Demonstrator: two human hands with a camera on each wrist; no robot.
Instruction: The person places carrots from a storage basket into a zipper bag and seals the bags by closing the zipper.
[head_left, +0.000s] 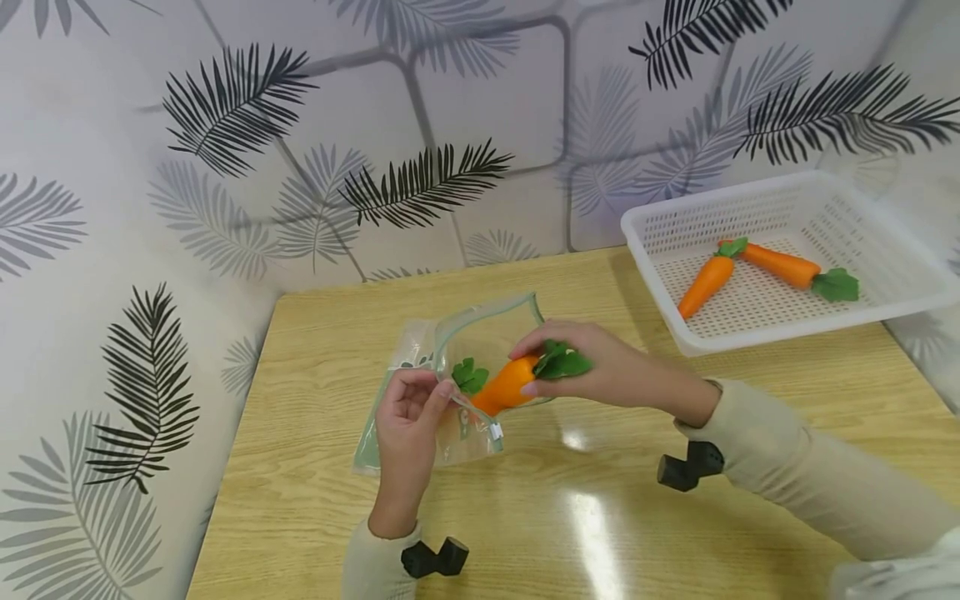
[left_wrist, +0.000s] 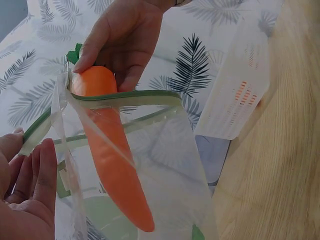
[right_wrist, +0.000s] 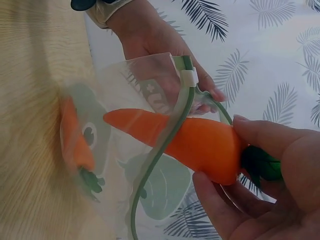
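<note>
A clear zip bag [head_left: 468,437] with a green-edged mouth and a white slider [right_wrist: 189,78] is held up over the table. My left hand [head_left: 408,425] pinches the rim of its mouth between thumb and fingers. From the other side my right hand [head_left: 600,364] grips an orange toy carrot [right_wrist: 202,147] by its thick end, near the green leaves [head_left: 562,361]. The carrot's narrow end is inside the bag, while its leafy top stays outside the mouth. Lower in the bag lies a second carrot [right_wrist: 75,137], seen through the plastic in the right wrist view.
A white perforated basket [head_left: 795,332] stands at the back right, with one carrot [head_left: 707,286] and another carrot [head_left: 780,265] inside. Another flat plastic bag [head_left: 367,450] lies on the wooden table [head_left: 300,500] beside my left hand. Behind the table rises a leaf-patterned covering [head_left: 495,108].
</note>
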